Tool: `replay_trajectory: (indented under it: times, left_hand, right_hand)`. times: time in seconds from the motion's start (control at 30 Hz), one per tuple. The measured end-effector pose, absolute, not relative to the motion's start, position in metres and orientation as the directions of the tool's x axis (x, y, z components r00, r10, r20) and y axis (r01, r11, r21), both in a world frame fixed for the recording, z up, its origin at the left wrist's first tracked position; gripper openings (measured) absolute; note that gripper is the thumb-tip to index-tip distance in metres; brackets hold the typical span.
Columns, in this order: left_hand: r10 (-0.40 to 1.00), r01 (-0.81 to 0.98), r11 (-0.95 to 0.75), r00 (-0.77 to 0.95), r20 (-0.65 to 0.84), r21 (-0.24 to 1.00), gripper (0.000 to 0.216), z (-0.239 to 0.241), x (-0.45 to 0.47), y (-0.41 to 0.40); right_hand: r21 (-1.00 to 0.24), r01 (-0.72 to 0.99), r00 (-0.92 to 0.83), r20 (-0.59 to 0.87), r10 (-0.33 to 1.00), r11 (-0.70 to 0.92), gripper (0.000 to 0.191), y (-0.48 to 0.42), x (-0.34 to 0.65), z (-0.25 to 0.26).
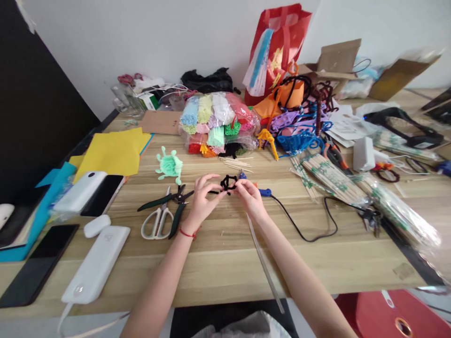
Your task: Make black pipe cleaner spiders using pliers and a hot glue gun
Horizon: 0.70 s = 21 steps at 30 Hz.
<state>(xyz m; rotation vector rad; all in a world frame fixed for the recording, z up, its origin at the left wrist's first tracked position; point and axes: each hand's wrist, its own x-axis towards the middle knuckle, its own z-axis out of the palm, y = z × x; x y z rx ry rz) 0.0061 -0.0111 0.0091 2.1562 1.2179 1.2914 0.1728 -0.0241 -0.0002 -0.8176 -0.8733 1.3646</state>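
My left hand [203, 199] and my right hand [249, 193] meet above the middle of the wooden table [225, 263]. Both pinch a small black pipe-cleaner piece [228, 183], bent into a little ring shape, from either side. My left wrist wears a red string bracelet [188, 233]. Just left of the hands lie white-handled scissors [157, 222] and dark-handled pliers [176, 206]. A mint green pipe-cleaner figure [169, 165] rests a little further back.
A clear bag of coloured pipe cleaners [216, 123] sits behind the hands, beside blue and purple pipe-cleaner shapes [299, 136]. Bundles of wooden sticks [352, 185] lie right. A glue gun tip and black cable [303, 225] run right. Phones and power banks [97, 263] lie left, near yellow paper [112, 152].
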Motion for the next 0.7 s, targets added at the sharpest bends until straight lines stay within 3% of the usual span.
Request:
replay_trajectory:
  times: [0.27,0.7]
  left_hand:
    - [0.785,0.455,-0.606,0.21,0.582,0.652,0.024,0.0138,0.0047,-0.0113]
    - [0.786,0.475,-0.616,0.314,0.533,0.629,0.009,0.0114,0.0047,-0.0118]
  right_hand:
    - [-0.889,-0.456,-0.001,0.053,0.999,0.047,0.026,-0.0235,0.1728,-0.0036]
    - [-0.923,-0.376,-0.028,0.102,0.994,0.085,0.024,-0.0241,0.1723,-0.0021]
